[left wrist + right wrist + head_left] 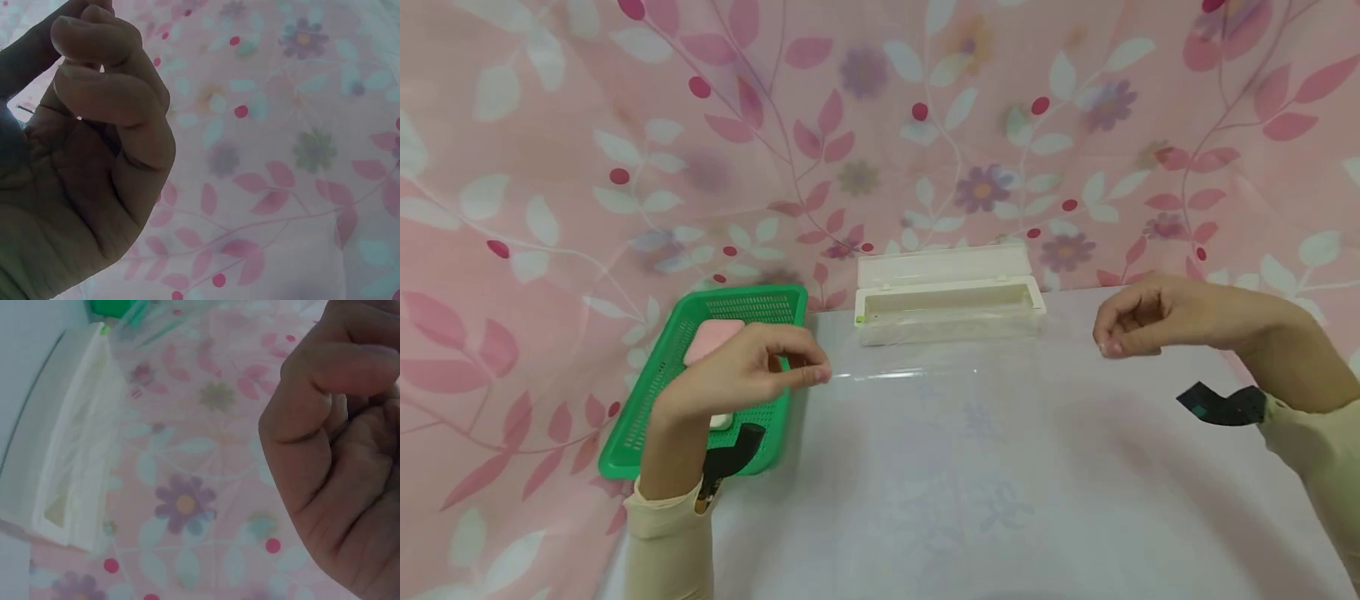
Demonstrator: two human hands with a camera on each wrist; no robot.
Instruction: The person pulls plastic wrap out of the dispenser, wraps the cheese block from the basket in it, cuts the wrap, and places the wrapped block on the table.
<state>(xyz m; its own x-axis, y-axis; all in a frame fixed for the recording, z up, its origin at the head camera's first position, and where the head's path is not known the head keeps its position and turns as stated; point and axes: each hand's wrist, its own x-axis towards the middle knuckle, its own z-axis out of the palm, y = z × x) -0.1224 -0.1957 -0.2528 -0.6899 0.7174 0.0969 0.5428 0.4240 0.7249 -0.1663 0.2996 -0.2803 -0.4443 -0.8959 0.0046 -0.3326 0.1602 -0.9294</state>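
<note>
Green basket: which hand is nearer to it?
Left. The left hand overlaps the green basket in the head view; the right hand is farther, right of the white box.

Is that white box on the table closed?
No, the white box is open: its lid stands raised at the back.

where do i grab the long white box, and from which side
Probably by its two short ends, coming in from left and right: the white box is long and narrow, so end grips should balance it. The open lid stands up along the back and clear film shows in front, which makes those sides less handy.
</note>
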